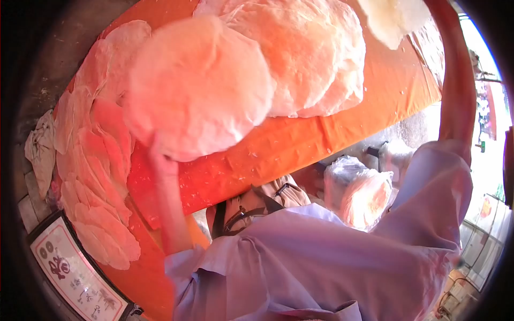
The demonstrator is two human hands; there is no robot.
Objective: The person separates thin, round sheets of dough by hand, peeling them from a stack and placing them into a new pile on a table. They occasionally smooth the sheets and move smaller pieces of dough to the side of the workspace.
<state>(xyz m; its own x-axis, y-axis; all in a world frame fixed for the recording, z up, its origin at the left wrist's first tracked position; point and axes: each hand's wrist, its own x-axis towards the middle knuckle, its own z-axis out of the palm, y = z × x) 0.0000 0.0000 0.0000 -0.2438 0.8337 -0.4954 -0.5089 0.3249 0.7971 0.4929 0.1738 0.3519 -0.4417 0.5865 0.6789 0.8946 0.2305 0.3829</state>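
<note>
My left hand (159,156) pinches the lower edge of a large, thin, round pale sheet (201,88), its fingers partly hidden by the sheet. The sheet is tilted and slightly blurred, in front of a pile of similar round sheets (310,59) on the orange-covered table (321,134). My right arm reaches up along the right side, and its hand is outside the frame. Near that arm, at the top, is another pale sheet (393,18).
Overlapping thin sheets (96,171) line the table's left end. A framed sign (77,273) stands at the lower left, below a crumpled cloth (42,150). Under the table edge are a tan bag (251,206) and clear plastic bags of round sheets (364,198).
</note>
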